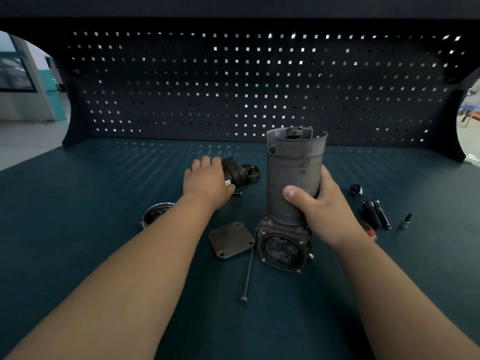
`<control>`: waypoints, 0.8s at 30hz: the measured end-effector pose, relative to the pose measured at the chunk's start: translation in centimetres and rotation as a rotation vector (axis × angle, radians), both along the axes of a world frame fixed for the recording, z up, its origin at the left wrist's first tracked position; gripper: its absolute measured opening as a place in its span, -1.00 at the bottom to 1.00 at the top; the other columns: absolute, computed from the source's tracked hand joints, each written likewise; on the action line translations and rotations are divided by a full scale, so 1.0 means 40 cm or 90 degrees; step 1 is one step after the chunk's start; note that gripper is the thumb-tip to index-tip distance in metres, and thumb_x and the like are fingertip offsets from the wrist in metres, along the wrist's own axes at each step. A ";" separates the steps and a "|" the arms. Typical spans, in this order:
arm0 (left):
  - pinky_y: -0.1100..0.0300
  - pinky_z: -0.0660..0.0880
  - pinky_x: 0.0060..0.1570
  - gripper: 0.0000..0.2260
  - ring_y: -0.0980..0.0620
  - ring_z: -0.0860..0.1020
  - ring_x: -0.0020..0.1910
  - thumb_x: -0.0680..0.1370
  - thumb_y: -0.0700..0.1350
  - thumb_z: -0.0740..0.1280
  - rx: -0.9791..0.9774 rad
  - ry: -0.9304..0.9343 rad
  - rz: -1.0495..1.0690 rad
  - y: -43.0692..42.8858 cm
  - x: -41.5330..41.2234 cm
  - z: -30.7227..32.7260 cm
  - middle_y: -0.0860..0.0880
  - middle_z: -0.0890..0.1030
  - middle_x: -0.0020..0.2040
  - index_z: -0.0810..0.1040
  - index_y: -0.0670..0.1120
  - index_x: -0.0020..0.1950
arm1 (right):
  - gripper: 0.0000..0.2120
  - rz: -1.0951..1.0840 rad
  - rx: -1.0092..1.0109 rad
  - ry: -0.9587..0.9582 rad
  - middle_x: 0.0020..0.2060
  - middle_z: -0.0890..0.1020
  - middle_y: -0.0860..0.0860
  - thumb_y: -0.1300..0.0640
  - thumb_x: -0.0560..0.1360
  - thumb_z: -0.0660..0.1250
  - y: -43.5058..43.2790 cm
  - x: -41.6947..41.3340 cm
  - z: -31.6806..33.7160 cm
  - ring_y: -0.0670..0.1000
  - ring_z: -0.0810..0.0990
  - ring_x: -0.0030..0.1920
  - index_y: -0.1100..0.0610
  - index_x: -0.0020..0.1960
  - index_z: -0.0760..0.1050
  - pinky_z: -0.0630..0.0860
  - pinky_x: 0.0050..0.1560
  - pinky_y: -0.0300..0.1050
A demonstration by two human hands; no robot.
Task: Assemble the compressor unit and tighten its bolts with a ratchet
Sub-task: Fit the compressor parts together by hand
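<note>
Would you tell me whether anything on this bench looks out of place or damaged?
Nothing looks spilled or broken. The grey cylinder stands upright on the compressor base, gripped by the right hand; the cover plate and long bolt lie loose beside it. The left hand grips the black motor.

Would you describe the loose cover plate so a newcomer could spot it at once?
On the bench stands a grey cylinder, gripped by the right hand. Left of its base lies the plate. It is flat and square with corner holes, unlike the thin bolt beside it and the round housing farther left.
</note>
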State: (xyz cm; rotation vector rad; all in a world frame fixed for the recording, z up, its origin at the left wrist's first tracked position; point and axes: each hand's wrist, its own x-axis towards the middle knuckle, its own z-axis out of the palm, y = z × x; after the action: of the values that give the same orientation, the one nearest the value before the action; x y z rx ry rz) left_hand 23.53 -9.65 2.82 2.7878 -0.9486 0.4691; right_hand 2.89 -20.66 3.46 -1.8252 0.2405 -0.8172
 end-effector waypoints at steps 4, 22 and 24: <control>-0.04 0.33 0.23 -0.25 -0.17 0.42 0.25 0.38 0.29 0.41 0.067 0.102 0.044 -0.046 0.056 -0.014 -0.14 0.44 0.27 0.27 -0.09 0.40 | -0.47 -0.019 -0.007 -0.013 -0.07 0.63 -0.31 -0.22 0.18 0.42 0.001 0.002 0.000 -0.28 0.62 -0.09 -0.14 0.12 0.44 0.49 -0.24 -0.44; 0.05 0.59 -0.05 -0.67 -0.03 0.65 0.06 0.43 0.01 0.43 -0.879 0.651 -0.327 0.175 -0.195 0.071 0.01 0.69 0.06 0.54 0.06 0.18 | -0.32 -0.102 -0.053 0.104 0.17 0.48 -0.12 -0.17 0.35 0.45 0.036 -0.013 0.029 -0.14 0.52 0.02 -0.10 0.35 0.20 0.40 -0.14 -0.29; 0.11 0.56 -0.01 -0.62 0.06 0.64 0.05 0.32 0.03 0.50 -0.860 0.578 -0.323 0.179 -0.236 0.031 0.11 0.68 0.02 0.53 0.17 0.11 | -0.40 -0.082 -0.040 0.125 0.09 0.55 -0.15 -0.12 0.34 0.49 0.024 -0.027 0.048 -0.18 0.55 0.01 -0.07 0.28 0.31 0.42 -0.18 -0.35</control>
State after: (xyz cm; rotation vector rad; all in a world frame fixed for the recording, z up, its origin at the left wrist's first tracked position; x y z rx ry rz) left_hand 14.10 -2.47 4.06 1.2097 -0.6337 -0.2146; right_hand 1.80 -19.69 5.37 -1.9665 0.4672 -0.7417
